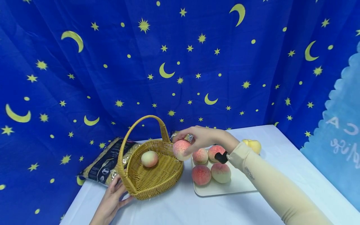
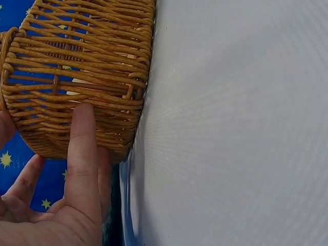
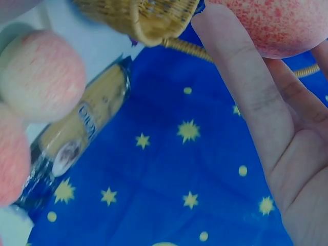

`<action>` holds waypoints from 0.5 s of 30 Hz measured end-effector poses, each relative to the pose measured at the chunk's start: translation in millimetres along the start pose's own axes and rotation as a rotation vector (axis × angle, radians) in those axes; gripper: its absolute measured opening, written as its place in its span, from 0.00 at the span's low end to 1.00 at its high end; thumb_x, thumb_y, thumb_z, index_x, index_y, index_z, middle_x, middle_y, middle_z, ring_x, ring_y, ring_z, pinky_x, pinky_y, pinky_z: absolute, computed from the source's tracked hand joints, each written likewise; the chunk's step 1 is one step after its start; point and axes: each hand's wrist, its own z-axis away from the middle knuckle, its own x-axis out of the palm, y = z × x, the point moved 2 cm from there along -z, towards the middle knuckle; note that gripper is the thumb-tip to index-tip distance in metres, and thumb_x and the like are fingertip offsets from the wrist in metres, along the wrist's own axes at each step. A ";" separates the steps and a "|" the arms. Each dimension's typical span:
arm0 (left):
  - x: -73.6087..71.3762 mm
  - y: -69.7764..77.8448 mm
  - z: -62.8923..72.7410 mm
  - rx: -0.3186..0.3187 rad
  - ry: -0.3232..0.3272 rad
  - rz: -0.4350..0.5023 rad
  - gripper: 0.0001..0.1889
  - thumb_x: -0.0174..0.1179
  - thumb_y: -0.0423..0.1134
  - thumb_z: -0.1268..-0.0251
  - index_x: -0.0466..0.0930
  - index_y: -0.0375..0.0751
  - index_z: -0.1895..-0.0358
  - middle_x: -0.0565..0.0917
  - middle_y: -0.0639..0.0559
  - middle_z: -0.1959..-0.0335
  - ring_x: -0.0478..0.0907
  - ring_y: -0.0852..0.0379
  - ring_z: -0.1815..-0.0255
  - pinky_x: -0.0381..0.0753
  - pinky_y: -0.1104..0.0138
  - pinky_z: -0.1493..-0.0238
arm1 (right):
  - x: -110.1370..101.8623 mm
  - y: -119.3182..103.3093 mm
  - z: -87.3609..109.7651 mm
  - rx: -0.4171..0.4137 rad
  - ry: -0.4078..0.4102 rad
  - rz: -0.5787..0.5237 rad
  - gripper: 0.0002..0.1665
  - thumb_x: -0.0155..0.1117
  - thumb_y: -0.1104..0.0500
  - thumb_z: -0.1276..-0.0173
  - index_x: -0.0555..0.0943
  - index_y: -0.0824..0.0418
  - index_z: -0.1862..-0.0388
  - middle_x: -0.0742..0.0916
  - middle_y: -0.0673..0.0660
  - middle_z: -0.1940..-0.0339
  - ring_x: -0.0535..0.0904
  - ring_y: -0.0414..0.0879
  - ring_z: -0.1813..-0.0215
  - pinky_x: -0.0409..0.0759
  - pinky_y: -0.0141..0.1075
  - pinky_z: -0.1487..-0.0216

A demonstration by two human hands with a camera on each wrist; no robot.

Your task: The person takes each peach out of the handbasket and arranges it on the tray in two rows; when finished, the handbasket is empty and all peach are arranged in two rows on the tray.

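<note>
My right hand [image 1: 206,137] pinches a pink speckled peach [image 1: 181,149] over the right rim of a wicker basket [image 1: 166,184]. In the right wrist view this held peach [image 3: 282,25] shows at the top, between thumb and fingers. One pale peach [image 1: 149,158] lies inside the basket, whose tall handle arches over it. My left hand [image 1: 112,200] touches the basket's near left side. Its fingers are spread, and in the left wrist view a straight finger [image 2: 83,148] rests against the woven wall [image 2: 113,107].
Several peaches [image 1: 201,175] sit on a white tray [image 1: 208,191] right of the basket. A yellow fruit [image 1: 253,145] is at the tray's far right. Behind the basket lie a dark packet [image 1: 104,159] on the left and a clear-wrapped packet [image 3: 84,118]. A blue starred curtain [image 1: 180,62] hangs behind the white table [image 1: 168,212].
</note>
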 end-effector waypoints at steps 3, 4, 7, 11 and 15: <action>0.4 0.1 -0.1 -0.001 -0.002 0.003 0.35 0.61 0.49 0.17 0.55 0.60 0.16 0.71 0.41 0.23 0.82 0.61 0.44 0.89 0.43 0.39 | -4.5 6.4 15.0 0.006 0.027 -0.006 0.35 0.80 0.50 0.33 0.81 0.46 0.27 0.86 0.46 0.32 0.82 0.45 0.34 0.87 0.41 0.36; 0.5 0.1 0.0 -0.001 -0.002 0.002 0.35 0.61 0.49 0.18 0.54 0.60 0.16 0.71 0.41 0.23 0.82 0.62 0.44 0.89 0.43 0.39 | -5.8 8.9 20.1 0.010 0.037 -0.008 0.35 0.80 0.50 0.33 0.81 0.47 0.27 0.86 0.46 0.33 0.82 0.45 0.34 0.87 0.42 0.36; 0.7 0.0 0.8 0.003 -0.006 0.005 0.36 0.61 0.48 0.17 0.53 0.59 0.15 0.72 0.43 0.24 0.82 0.62 0.44 0.89 0.43 0.39 | -9.3 16.1 35.5 0.018 0.068 -0.005 0.34 0.80 0.50 0.33 0.82 0.48 0.28 0.87 0.48 0.34 0.82 0.45 0.37 0.88 0.42 0.38; 0.7 -0.6 1.9 0.004 -0.009 0.012 0.36 0.60 0.48 0.17 0.52 0.58 0.15 0.75 0.48 0.27 0.81 0.62 0.43 0.89 0.44 0.39 | -13.4 26.5 56.4 0.030 0.111 -0.007 0.34 0.81 0.49 0.32 0.82 0.48 0.29 0.87 0.50 0.34 0.82 0.45 0.40 0.88 0.40 0.41; 0.9 -0.6 2.0 -0.001 -0.009 0.010 0.37 0.60 0.48 0.17 0.51 0.58 0.14 0.76 0.50 0.29 0.81 0.62 0.44 0.89 0.45 0.38 | -18.2 36.1 76.6 0.060 0.161 -0.003 0.33 0.81 0.49 0.33 0.82 0.48 0.30 0.87 0.50 0.35 0.82 0.45 0.39 0.88 0.38 0.42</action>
